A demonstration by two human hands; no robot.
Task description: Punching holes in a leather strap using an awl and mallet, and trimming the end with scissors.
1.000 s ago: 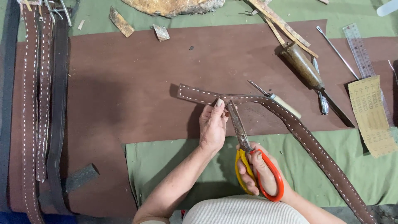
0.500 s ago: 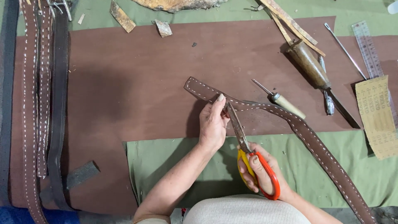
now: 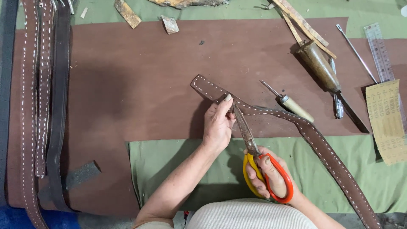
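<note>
A long brown leather strap (image 3: 313,140) with white stitching along both edges runs from the middle of the brown leather sheet (image 3: 140,80) down to the lower right. My left hand (image 3: 218,123) pinches the strap close to its rounded upper end. My right hand (image 3: 269,176) grips scissors (image 3: 254,157) with orange and yellow handles. Their dark blades point up along the strap's edge, right beside my left fingers.
Several stitched straps (image 3: 40,106) lie along the left edge. An awl with a pale handle (image 3: 290,104), a wooden-handled knife (image 3: 324,72), a thin metal rod (image 3: 356,53), a clear ruler (image 3: 381,55) and a tan sandpaper piece (image 3: 386,121) lie at the right. Leather scraps (image 3: 127,12) lie at top.
The strap's free end has swung up and to the left, so it lies more diagonal. My left hand shifted with it, and the scissor blades stay at the strap's edge.
</note>
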